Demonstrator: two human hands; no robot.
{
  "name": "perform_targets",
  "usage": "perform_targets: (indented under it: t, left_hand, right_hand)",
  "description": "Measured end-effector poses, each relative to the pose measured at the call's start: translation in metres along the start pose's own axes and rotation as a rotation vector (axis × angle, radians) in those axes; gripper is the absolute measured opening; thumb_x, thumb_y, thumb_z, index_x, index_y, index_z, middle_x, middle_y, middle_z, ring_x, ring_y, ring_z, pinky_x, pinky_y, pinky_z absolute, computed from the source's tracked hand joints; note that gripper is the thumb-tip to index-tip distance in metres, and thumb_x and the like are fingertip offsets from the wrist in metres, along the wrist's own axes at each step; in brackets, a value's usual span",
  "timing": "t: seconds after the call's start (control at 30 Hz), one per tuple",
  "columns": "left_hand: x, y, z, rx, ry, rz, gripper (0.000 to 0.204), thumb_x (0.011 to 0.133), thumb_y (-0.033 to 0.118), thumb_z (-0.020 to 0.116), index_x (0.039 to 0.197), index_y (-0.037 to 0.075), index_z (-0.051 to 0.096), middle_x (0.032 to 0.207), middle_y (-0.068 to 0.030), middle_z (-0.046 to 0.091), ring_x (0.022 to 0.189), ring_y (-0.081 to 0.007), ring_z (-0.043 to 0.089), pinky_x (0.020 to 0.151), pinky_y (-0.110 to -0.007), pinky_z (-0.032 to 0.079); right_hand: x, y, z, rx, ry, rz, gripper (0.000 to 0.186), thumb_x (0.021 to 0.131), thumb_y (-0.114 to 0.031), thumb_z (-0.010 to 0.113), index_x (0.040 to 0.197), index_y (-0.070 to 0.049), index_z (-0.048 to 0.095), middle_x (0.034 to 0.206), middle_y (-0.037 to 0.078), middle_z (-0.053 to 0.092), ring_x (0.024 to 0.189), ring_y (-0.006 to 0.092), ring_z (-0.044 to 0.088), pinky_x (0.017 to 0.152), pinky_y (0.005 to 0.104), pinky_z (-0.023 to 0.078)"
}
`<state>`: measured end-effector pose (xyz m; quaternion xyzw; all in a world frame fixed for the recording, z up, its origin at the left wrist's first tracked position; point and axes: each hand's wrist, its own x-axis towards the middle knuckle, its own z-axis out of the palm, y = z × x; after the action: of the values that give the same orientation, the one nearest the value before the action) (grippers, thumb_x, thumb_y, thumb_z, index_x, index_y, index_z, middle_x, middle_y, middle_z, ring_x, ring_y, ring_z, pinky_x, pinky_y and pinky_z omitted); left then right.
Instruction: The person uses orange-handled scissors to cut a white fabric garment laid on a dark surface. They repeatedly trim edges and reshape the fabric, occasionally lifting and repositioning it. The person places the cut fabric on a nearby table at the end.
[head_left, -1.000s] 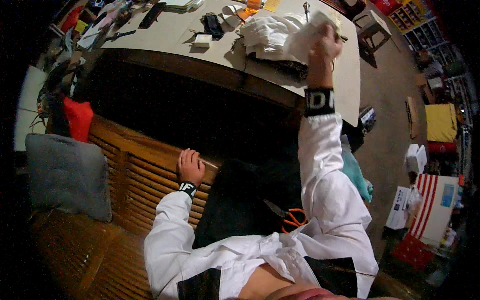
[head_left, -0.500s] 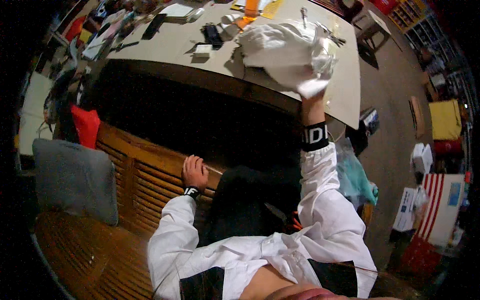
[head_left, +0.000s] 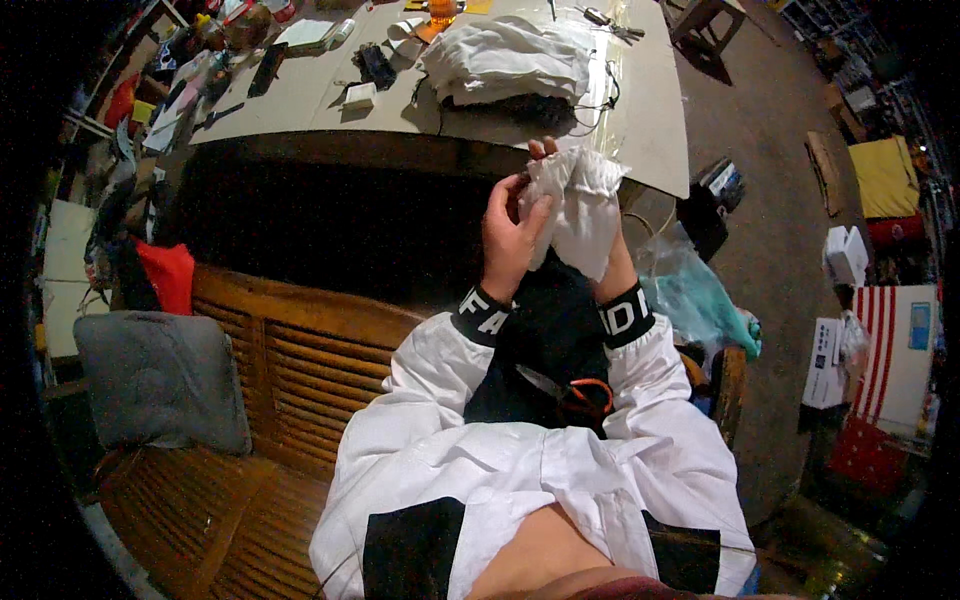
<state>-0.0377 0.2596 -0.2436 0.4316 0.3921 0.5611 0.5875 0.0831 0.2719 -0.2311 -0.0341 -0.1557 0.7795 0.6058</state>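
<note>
In front of the table edge, both my hands hold up a small white cloth piece (head_left: 588, 215) with a gathered, ruffled top edge, pouch-like in shape. My left hand (head_left: 508, 235) pinches its left side between thumb and fingers. Most of my right hand (head_left: 618, 262) is hidden behind the cloth; its wrist and lower side show. A few fingertips poke out above the ruffled edge. On the table just beyond lies a heap of white cloth (head_left: 510, 60), with something dark under its near side. Scissors with orange-edged handles (head_left: 588, 396) lie on my dark-clad lap.
The pale table (head_left: 400, 115) also carries a white block (head_left: 358, 96), a black object (head_left: 374, 66), a phone-like dark slab (head_left: 267, 70) and keys (head_left: 612, 25). I sit on a slatted wooden bench (head_left: 310, 370) with a grey cushion (head_left: 160, 380). Plastic bags (head_left: 690, 280) hang at right.
My right hand has come back from the table heap with the small white cloth. My left hand has left the bench and taken hold of it too. The scissors show more fully.
</note>
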Motion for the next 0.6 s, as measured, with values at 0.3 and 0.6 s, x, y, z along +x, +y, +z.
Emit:
perform_targets:
  t: [0.3,0.6]
  left_hand:
    - [0.092,0.001,-0.018,0.125,0.118,0.09,0.017,0.078,0.004,0.058,0.095,0.001,0.059,0.089,-0.0039,0.06,0.077,-0.0103,0.054,0.069,-0.024,0.045]
    - [0.242,0.063,-0.003,0.799,0.211,0.518,0.044,0.07,0.021,0.068,0.11,0.004,0.055,0.11,-0.0152,0.056,0.096,-0.0245,0.054,0.084,-0.035,0.042]
  right_hand:
    - [-0.01,-0.031,-0.06,-0.201,0.333,0.322,0.065,0.086,-0.046,0.052,0.124,0.005,0.045,0.117,0.017,0.057,0.099,0.0298,0.058,0.089,0.0355,0.046]
    - [0.179,-0.129,-0.027,-1.375,0.558,-0.243,0.055,0.076,-0.031,0.071,0.111,0.008,0.055,0.099,0.011,0.061,0.082,0.0166,0.058,0.071,0.0271,0.046]
